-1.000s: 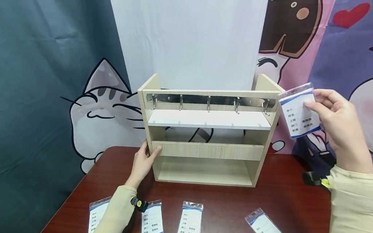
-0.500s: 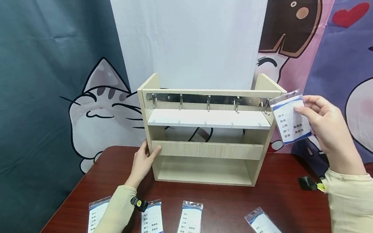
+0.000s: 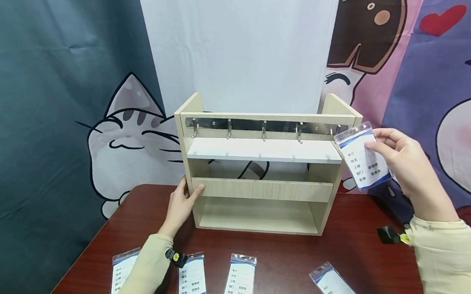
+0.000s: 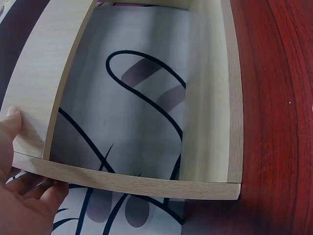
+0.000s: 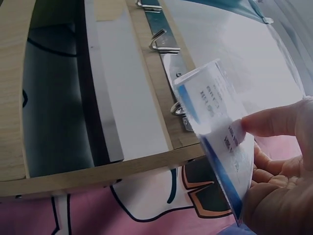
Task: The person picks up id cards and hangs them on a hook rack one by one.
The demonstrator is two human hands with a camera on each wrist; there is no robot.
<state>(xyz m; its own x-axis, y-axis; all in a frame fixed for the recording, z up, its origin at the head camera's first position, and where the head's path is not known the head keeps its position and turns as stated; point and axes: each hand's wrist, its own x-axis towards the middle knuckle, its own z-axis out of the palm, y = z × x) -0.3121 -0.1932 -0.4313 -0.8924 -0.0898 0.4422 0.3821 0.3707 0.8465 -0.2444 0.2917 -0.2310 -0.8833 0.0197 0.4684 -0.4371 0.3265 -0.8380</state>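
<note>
My right hand (image 3: 404, 165) pinches a badge in a clear plastic holder (image 3: 363, 159) by its right edge, tilted, at the right end of the hook rail (image 3: 245, 124). In the right wrist view the badge (image 5: 215, 122) overlaps the rail's end and partly covers the last hook (image 5: 177, 108); whether they touch I cannot tell. My left hand (image 3: 181, 205) grips the left side of the pale wooden shelf unit (image 3: 261, 189), thumb on its front board. The left wrist view shows that thumb on the board (image 4: 44, 83) and the fingers behind the side panel (image 4: 122, 183).
Several more badges lie on the dark red table (image 3: 284, 271) in front of the unit: one (image 3: 122, 272) partly under my left forearm, then another badge (image 3: 193, 278), a middle badge (image 3: 239, 280) and a slanted badge (image 3: 338, 291) at right. A printed curtain (image 3: 248, 42) hangs behind.
My right hand has brought the badge left and slightly down, from beside the unit to in front of the rail's right end. The left hand stays on the unit's side.
</note>
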